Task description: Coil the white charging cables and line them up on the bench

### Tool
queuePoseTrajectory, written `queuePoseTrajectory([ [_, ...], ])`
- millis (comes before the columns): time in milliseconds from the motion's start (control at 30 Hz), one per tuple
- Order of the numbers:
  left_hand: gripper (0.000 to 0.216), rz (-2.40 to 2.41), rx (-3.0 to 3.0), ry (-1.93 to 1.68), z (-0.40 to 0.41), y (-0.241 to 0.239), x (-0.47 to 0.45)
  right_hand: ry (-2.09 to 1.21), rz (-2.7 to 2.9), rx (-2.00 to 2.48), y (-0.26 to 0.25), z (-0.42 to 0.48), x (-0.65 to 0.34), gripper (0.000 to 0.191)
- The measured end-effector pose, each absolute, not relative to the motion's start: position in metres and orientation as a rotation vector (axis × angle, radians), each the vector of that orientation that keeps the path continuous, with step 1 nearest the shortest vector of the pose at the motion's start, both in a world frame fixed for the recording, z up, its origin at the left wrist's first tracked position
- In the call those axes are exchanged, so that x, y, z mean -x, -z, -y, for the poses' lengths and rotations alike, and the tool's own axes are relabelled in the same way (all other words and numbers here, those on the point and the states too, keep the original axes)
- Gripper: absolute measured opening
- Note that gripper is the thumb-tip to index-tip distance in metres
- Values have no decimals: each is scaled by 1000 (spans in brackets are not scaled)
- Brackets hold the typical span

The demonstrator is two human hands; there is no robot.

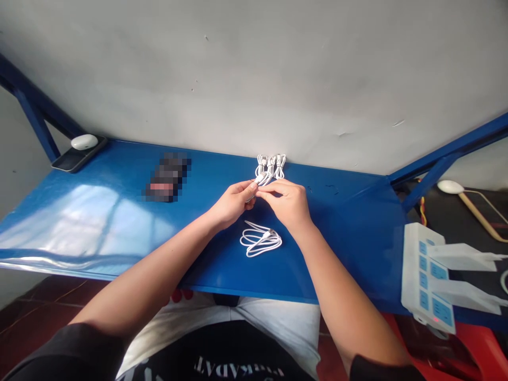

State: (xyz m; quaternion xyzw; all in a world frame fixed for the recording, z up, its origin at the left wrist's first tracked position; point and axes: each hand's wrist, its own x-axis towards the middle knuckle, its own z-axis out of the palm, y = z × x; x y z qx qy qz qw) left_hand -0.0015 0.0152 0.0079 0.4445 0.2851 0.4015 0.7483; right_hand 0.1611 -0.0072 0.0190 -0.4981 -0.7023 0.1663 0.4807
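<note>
Between my two hands, above the middle of the blue table, is a coiled white cable (262, 179). My left hand (238, 200) is closed around it, with the thumb on top. The fingers of my right hand (284, 198) are pinched together at the same cable; whatever small part they grip is hidden. Just beyond my hands, three tied bundles of white cable (280, 166) stand in a row against the wall. Nearer to me lies a loosely coiled white cable (261, 241) with its connector on top, touched by neither hand.
A blurred dark object (166, 177) lies on the blue table (349, 238) to the left. At the far left corner, a white mouse (84, 142) rests on a black tray (73, 160). A white power strip (426, 275) with plugged-in adapters stands at the right edge.
</note>
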Motion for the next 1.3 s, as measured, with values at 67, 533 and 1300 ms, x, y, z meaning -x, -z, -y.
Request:
queuePoseTrajectory([
  [67, 31, -621, -938, -883, -14, -9, 1, -379, 1750, 1218, -19, 7, -161, 14],
  [533, 19, -642, -720, -932, -12, -16, 0, -626, 1567, 1244, -16, 12, -150, 5],
  [1300, 21, -412, -743, -373, -15, -32, 24, -1448, 1645, 997, -23, 9, -182, 66],
])
